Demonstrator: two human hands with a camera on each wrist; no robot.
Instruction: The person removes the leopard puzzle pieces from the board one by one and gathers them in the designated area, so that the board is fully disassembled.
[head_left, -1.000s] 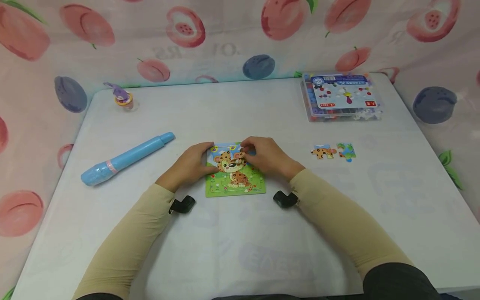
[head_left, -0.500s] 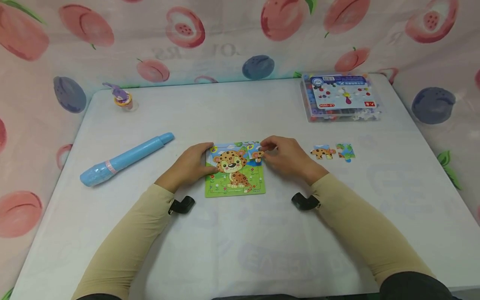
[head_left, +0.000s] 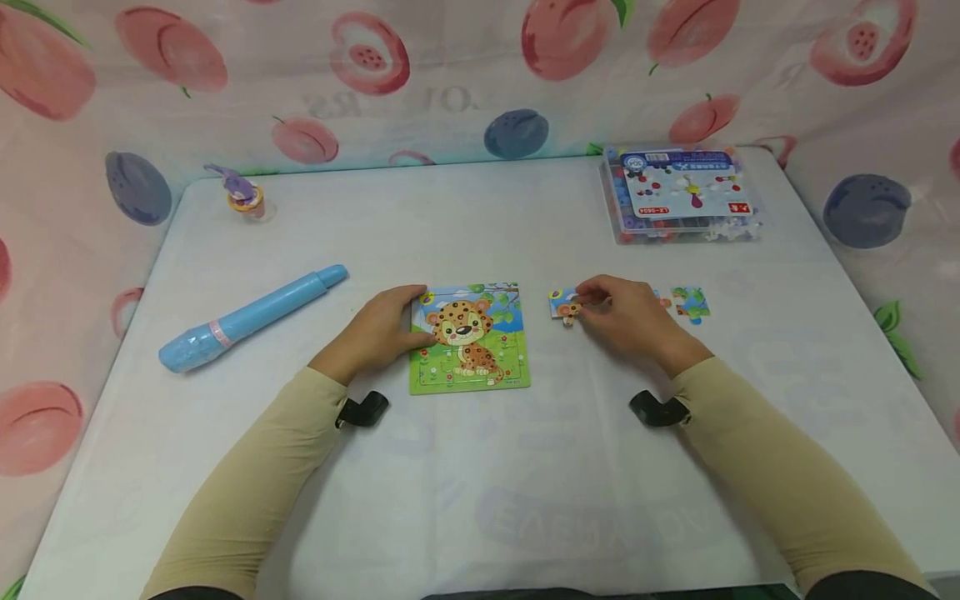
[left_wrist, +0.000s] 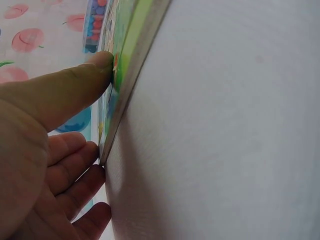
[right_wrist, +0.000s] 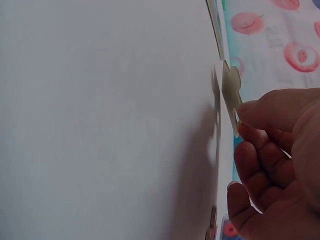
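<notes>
A leopard jigsaw puzzle board (head_left: 480, 350) with a green lower part lies flat on the white table. My left hand (head_left: 381, 327) holds it at its left side. The left wrist view shows the thumb (left_wrist: 95, 70) on the board's face and the other fingers by its edge. To the right of the board, my right hand (head_left: 637, 317) pinches a jigsaw piece (head_left: 564, 305) with blue sky and a spotted ear. In the right wrist view, that piece (right_wrist: 231, 90) is tilted above the table between thumb and finger. A second piece is mostly hidden behind this hand.
Another jigsaw piece (head_left: 691, 304), green and blue, lies right of the right hand. A clear box of coloured beads (head_left: 686, 196) stands at the back right. At left are a light-blue tube (head_left: 255, 318) and a small purple-topped ornament (head_left: 243, 193).
My right hand has moved right, off the board, carrying the pinched piece away from the leopard picture. The board and my left hand have stayed in place.
</notes>
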